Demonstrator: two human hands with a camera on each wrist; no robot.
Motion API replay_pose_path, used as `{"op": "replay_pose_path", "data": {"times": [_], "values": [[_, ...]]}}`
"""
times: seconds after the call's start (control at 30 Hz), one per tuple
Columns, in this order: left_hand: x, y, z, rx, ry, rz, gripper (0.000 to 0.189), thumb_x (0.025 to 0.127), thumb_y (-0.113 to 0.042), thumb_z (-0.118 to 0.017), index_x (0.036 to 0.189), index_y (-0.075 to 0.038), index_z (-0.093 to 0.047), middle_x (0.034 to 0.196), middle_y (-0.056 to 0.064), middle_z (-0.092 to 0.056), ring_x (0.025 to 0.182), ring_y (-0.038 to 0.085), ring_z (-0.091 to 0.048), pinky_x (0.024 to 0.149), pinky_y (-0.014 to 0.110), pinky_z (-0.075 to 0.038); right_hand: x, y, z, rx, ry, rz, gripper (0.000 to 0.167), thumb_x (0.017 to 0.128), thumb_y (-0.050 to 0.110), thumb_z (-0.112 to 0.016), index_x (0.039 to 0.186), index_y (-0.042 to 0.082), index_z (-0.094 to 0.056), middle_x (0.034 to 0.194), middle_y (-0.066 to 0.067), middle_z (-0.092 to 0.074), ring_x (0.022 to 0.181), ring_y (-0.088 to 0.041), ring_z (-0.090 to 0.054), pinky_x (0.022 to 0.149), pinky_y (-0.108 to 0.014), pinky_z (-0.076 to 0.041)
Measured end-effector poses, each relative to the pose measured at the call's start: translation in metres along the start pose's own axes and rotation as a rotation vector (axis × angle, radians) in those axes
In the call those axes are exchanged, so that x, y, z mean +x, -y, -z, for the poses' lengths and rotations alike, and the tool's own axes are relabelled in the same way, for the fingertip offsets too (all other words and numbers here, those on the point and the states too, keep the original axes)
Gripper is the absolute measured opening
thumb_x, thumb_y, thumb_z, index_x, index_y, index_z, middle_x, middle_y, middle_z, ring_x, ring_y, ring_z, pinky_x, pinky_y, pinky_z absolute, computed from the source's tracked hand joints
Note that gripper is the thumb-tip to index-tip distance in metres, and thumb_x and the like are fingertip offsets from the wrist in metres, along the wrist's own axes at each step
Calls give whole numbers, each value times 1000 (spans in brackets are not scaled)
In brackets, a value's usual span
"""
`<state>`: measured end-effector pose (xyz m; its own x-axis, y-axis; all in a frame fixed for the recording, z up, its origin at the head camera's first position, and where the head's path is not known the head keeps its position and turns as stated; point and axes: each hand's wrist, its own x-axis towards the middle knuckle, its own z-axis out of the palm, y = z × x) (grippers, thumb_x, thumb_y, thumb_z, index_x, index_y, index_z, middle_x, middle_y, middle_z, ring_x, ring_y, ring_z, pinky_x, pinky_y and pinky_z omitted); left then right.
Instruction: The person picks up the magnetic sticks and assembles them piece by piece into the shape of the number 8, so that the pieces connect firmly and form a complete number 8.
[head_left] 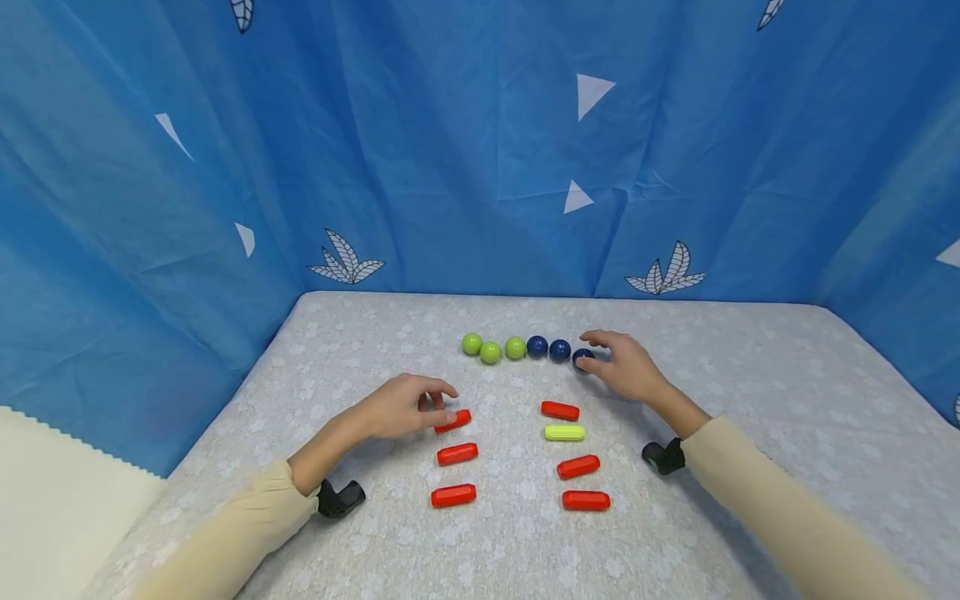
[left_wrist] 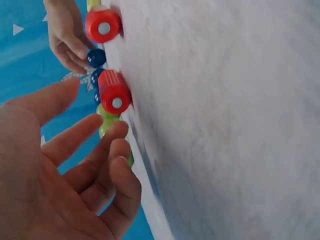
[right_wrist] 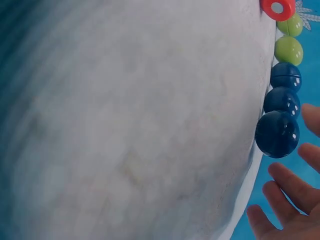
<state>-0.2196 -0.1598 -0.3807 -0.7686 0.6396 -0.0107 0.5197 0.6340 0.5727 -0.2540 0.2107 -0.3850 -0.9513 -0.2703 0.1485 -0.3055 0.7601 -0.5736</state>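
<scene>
My left hand [head_left: 405, 406] hovers over the table's left part, fingers loosely bent and thumb apart from them. Its thumb overlaps the farthest red faceted rod [head_left: 462, 417] of the left column in the head view. In the left wrist view a gap shows between the fingers and the nearest red rod [left_wrist: 114, 92], and the palm holds nothing. My right hand [head_left: 628, 367] is at the right end of a row of balls, thumb and fingers spread about the last dark blue ball [right_wrist: 277, 134]. The right wrist view shows the fingers beside that ball, not closed on it.
Three green balls [head_left: 491, 352] continue the row leftward from three blue balls. Two more red rods [head_left: 457, 453] lie below the first on the left. The right column has a yellow-green rod [head_left: 565, 432] among red rods [head_left: 578, 467]. A blue curtain [head_left: 465, 167] hangs behind the table.
</scene>
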Motion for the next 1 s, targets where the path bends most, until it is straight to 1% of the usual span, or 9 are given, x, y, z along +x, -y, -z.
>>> {"op": "replay_pose_path", "data": {"times": [0.1,0.27,0.43,0.63,0.83,1.0], "values": [[1,-1,-2,-19,26,0,33,93,-31,-70,120,-12,-69,87,-9,-62,70,11,-54,62,29,-45,1,-1,-1,-1,5,-10,46,95,17,-66,134,-4,-55,129,-27,-58,120,-45,-51,99,-62,-38],[2,1,-4,-48,66,-2,29,89,-27,-75,115,-15,-71,83,-9,-60,70,11,-52,61,28,-44,4,-1,-2,-3,20,-29,45,96,16,-66,135,-3,-54,130,-26,-58,120,-44,-51,98,-61,-39],[3,3,-7,-36,52,-9,26,89,-26,-76,112,-14,-72,81,-9,-59,70,10,-52,63,29,-44,7,-1,-4,-19,34,-23,44,96,15,-65,135,-3,-55,128,-26,-59,118,-43,-53,97,-59,-41],[3,3,-8,-26,42,-8,28,88,-28,-77,112,-13,-72,81,-9,-59,70,10,-52,64,29,-44,9,-2,-6,-45,45,-13,39,95,14,-67,129,-3,-59,122,-23,-62,110,-39,-57,93,-56,-45],[3,2,-7,-40,39,-7,28,88,-27,-77,112,-13,-72,81,-8,-59,70,10,-52,63,28,-44,9,0,-7,-67,42,-13,36,94,14,-68,124,-5,-63,118,-21,-64,106,-36,-58,92,-54,-46],[2,2,-7,-31,44,-4,28,88,-27,-76,112,-12,-72,81,-8,-59,70,10,-52,63,28,-44,8,0,-8,-75,41,-13,35,94,15,-68,123,-4,-63,118,-21,-64,106,-36,-58,92,-54,-46]]}}
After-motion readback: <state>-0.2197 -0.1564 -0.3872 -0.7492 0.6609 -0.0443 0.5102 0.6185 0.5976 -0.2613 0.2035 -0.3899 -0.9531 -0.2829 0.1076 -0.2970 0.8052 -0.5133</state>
